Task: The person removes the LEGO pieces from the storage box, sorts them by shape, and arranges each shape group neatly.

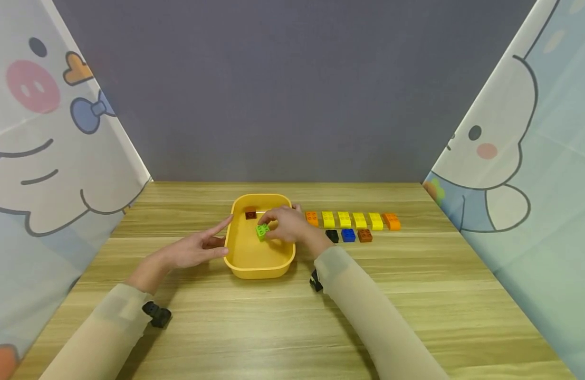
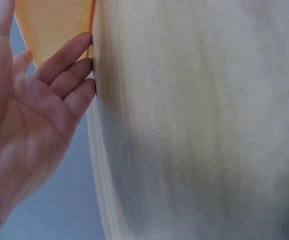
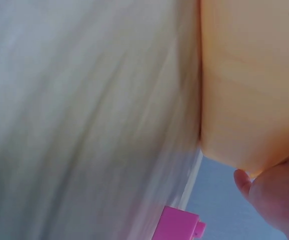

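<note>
A yellow tray (image 1: 256, 274) stands on the wooden table. My left hand (image 1: 190, 251) rests against its left side with fingers extended; in the left wrist view, straight fingertips touch the wall of the tray (image 2: 54, 25). My right hand (image 1: 288, 224) reaches in over the right rim and pinches a lime green toy building brick (image 1: 262, 231) between thumb and fingers. A dark red-brown brick (image 1: 250, 215) lies at the tray's back left. The right wrist view shows the tray's outer wall (image 3: 249, 90) and part of my right hand (image 3: 279, 195), with the green brick out of sight.
Right of the tray, a back row holds several yellow bricks (image 1: 344, 219) between orange bricks (image 1: 392, 221). In front lie a black brick (image 1: 332, 236), a blue brick (image 1: 348, 235) and a brown brick (image 1: 365, 235). A pink brick (image 3: 175, 225) shows in the right wrist view.
</note>
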`<state>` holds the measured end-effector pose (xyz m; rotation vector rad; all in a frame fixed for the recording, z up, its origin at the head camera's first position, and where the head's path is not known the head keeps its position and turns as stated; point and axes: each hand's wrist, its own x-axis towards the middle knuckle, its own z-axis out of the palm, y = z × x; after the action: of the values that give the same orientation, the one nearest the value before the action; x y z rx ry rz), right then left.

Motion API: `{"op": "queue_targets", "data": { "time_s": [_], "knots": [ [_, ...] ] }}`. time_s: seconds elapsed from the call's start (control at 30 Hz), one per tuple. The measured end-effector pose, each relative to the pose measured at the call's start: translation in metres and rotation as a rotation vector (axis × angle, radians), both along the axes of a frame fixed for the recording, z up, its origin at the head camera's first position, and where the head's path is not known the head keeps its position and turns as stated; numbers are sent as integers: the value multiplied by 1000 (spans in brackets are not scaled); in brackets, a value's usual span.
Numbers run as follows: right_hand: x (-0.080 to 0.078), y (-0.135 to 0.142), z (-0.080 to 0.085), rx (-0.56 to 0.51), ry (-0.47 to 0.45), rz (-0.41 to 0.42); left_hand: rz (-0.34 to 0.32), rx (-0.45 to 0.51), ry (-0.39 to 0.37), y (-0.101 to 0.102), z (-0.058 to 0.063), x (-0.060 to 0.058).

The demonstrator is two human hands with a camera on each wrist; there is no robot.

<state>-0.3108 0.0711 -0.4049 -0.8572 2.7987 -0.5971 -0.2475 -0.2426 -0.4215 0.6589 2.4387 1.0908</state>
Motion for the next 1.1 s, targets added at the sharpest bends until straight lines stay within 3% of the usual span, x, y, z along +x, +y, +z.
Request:
{"op": "queue_targets", "data": {
  "time_s": [0.47,0.73,0.9,1.1],
  "knots": [
    [0,4,2,-95,-15,8,17,-14,-1,0,1,0],
    [-1,14,3,-249,23,44,12,3,1,0,0,3],
    [2,38,18,-387,-30,29,10,1,10,1,0,3],
    [13,89,30,-568,-141,19,7,5,8,0,2,2]
  ]
}}
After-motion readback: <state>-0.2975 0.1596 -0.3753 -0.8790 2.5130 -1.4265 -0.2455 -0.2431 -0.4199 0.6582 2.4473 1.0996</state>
